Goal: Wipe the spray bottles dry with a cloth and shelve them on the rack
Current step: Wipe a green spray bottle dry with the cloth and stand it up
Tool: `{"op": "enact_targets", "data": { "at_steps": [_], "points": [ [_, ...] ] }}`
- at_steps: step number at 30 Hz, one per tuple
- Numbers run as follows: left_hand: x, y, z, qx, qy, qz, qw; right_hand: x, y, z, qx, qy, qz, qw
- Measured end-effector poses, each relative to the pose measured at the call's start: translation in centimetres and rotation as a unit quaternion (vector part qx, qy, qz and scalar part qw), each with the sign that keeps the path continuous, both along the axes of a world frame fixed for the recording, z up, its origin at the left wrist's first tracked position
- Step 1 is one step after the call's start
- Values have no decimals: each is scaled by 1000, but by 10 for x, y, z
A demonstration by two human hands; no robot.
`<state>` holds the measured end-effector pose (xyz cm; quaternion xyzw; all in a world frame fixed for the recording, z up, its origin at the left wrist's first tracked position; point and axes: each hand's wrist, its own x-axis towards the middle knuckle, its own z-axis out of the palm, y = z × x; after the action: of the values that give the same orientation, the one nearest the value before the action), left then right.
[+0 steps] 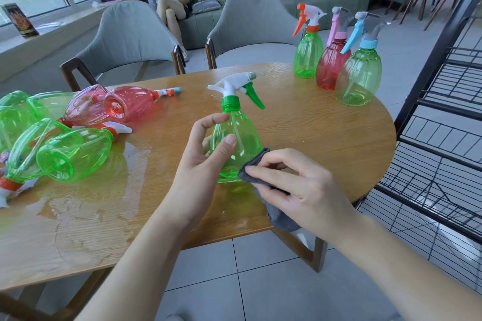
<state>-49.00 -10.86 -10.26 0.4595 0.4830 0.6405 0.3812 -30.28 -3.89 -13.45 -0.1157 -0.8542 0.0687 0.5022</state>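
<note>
Bottle in hand: my left hand curls thumb and fingers round a translucent green ribbed plastic spray bottle, upright at the table's near edge, white trigger head on a green collar.
Cloth: my right hand pinches a soft folded grey cloth against the bottle's lower right side.
Table: rounded wood-grain table, glossy wet patch at left.
Upright bottles: three pear-shaped bottles, far right.
Lying bottles: green and red bottles heaped at left.
Rack: black wire rack, right.

Toppled bottles left, upright trio right — rack perhaps beside table.
</note>
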Motion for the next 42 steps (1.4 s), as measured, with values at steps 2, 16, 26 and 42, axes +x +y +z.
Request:
{"op": "enact_targets", "data": {
  "at_steps": [2,16,26,42],
  "points": [
    [-1,-1,0,2,4,7,1000,-2,-1,-1,-14,16,2,1000],
    [-3,-10,8,28,113,-81,990,-6,19,27,-155,91,-82,980],
    [-7,-5,6,15,138,-74,988,-4,6,13,-80,80,-81,990],
    [-5,-1,4,2,5,-44,999,-6,-6,5,-42,53,-56,996]
  ]
}}
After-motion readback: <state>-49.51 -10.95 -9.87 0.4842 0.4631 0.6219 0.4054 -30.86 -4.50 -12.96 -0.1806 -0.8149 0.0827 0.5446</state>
